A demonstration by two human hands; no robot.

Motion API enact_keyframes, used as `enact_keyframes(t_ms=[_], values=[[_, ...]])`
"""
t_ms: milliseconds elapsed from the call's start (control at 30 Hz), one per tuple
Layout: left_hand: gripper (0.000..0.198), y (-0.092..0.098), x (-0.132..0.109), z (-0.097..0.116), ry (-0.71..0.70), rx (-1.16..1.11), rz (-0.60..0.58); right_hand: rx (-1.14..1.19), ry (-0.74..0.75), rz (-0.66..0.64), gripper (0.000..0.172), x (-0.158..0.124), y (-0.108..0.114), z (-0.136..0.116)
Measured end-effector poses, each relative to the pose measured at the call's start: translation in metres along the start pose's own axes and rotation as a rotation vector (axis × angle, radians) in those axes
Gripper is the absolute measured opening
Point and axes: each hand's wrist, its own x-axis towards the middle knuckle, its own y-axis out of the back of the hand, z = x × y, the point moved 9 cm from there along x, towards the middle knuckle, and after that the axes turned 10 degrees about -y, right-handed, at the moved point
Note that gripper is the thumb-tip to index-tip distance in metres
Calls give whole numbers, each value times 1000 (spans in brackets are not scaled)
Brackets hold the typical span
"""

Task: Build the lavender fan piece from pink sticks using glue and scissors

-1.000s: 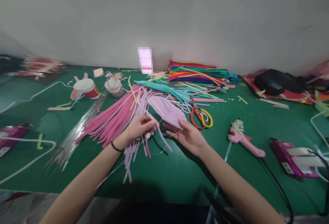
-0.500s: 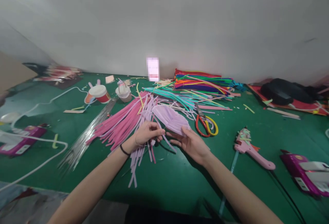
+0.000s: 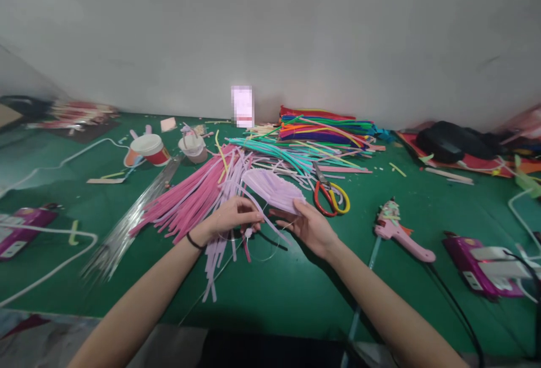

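My right hand (image 3: 316,228) holds the lower right edge of a fan-shaped lilac piece (image 3: 274,189) made of pipe cleaners laid side by side, thumb on top and fingers beneath. My left hand (image 3: 236,217) is closed in a pinch at a loose lilac pipe cleaner (image 3: 276,230), just left of the fan. Thin clear wire or thread (image 3: 270,256) loops below both hands. Under the left hand spreads a bundle of pink pipe cleaners (image 3: 186,202) with lilac pipe cleaners (image 3: 216,264). Scissors (image 3: 332,193) with red and yellow handles lie open beyond my right hand.
A pink glue gun (image 3: 403,238) and a purple power strip (image 3: 479,266) lie at right. Colourful pipe cleaners (image 3: 325,128) are piled behind. Left are metal wires (image 3: 131,227), a paper cup (image 3: 150,148), a plastic cup (image 3: 193,147) and another power strip (image 3: 25,230).
The view has tilted down and shifted slightly right. My left hand has drawn a little away from the fan, and the thin wire shows more clearly. The right hand keeps its hold.
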Motion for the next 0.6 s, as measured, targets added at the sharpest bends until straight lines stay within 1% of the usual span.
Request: enact_keyframes(t_ms=[167,300,433,600], values=[[30,-1,5,0,-40,-36,65,-47,0,-32,28,-3,-8,1],[27,-2,3,-2,-23,-63,103,-80,32,-31,29,-5,-10,1],[25,-2,1,-4,-15,-84,130,-116,45,-19,31,-4,-8,3],[27,2,4,-8,-63,-113,147,-231,48,-12,33,-5,-4,-1]])
